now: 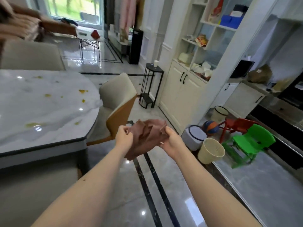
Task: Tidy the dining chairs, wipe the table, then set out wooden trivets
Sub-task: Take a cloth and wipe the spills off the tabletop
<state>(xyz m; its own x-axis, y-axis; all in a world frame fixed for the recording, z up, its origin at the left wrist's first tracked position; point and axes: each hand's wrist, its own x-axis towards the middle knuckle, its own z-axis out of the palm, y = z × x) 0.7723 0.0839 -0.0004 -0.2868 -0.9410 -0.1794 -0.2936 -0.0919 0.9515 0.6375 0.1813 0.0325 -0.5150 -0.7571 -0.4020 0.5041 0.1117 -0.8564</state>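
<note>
Green plastic chair [250, 141] beside basketball [211, 127].

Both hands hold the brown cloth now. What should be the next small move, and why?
Probably carry the brown cloth, gripped by the left hand and right hand, left to the marble table and start wiping: yellow spills are on its top.

No legible text anywhere in the view.

The packages on the cabinet shelves, a red-and-white bag [216, 9], a blue box [229, 20] and an orange-and-yellow carton [202, 39], carry printing, but it is too blurred and small to read. No label, brand, number or sign shows clearly enough to read on anything else.
</note>
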